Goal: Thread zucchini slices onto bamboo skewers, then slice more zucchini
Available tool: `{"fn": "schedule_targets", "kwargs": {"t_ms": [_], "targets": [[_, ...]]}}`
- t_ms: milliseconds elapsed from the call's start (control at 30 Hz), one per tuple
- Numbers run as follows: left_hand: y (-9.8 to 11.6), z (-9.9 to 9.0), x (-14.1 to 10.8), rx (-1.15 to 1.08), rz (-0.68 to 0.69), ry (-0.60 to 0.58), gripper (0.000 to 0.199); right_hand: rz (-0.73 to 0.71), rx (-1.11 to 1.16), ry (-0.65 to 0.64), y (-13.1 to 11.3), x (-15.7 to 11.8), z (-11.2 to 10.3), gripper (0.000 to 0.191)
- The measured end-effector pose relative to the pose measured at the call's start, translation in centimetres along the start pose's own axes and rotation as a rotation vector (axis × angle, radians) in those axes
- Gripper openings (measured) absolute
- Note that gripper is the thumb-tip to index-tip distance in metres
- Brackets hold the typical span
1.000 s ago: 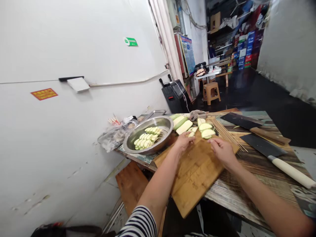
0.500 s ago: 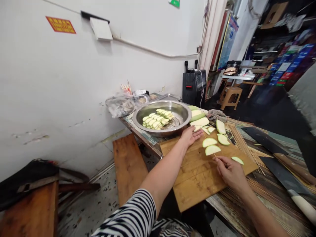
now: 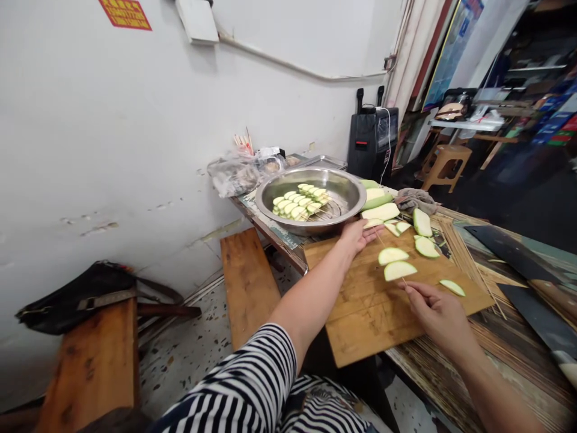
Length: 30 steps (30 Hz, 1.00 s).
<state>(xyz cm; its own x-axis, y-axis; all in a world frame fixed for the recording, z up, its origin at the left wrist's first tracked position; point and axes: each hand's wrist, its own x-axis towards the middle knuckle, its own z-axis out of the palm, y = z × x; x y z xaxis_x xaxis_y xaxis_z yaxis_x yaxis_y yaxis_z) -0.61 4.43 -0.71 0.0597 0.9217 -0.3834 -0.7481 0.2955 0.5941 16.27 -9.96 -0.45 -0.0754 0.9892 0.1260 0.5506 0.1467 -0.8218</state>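
My right hand (image 3: 435, 310) pinches the lower end of a thin wooden skewer (image 3: 404, 281) over the cutting board (image 3: 360, 325). Two half-round zucchini slices (image 3: 399, 270) are threaded on it, and its bare tip points away from me. At the board's far edge, my left hand (image 3: 357, 237) reaches out, palm partly up and fingers stretched, beside a pale zucchini slice (image 3: 373, 223); whether it grips that slice I cannot tell. Several loose cut pieces (image 3: 426, 246) lie on the board's far side, and a single thin slice (image 3: 452, 287) lies to the right.
A steel basin (image 3: 311, 227) with several filled zucchini skewers (image 3: 300, 202) stands behind my left hand. Whole and peeled zucchinis (image 3: 378, 201) lie beside it, near a grey rag (image 3: 417, 200). Two cleavers (image 3: 538, 316) and loose bamboo skewers (image 3: 460, 255) lie on the right.
The whole view has shifted, so things appear further right and slightly higher. Both hands keep nearly the same place over the board, and the two slices stay on the skewer.
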Motion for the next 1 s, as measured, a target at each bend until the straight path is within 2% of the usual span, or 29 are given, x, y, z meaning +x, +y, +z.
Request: {"fn": "schedule_targets", "kwargs": {"t_ms": [500, 1000], "targets": [[-0.18, -0.01, 0.41, 0.07, 0.007, -0.008, 0.018, -0.033, 0.013, 0.059, 0.43, 0.22, -0.04, 0.036], [-0.21, 0.15, 0.56, 0.057, 0.009, 0.003, 0.01, -0.012, -0.016, 0.027, 0.35, 0.19, -0.21, 0.042]]}}
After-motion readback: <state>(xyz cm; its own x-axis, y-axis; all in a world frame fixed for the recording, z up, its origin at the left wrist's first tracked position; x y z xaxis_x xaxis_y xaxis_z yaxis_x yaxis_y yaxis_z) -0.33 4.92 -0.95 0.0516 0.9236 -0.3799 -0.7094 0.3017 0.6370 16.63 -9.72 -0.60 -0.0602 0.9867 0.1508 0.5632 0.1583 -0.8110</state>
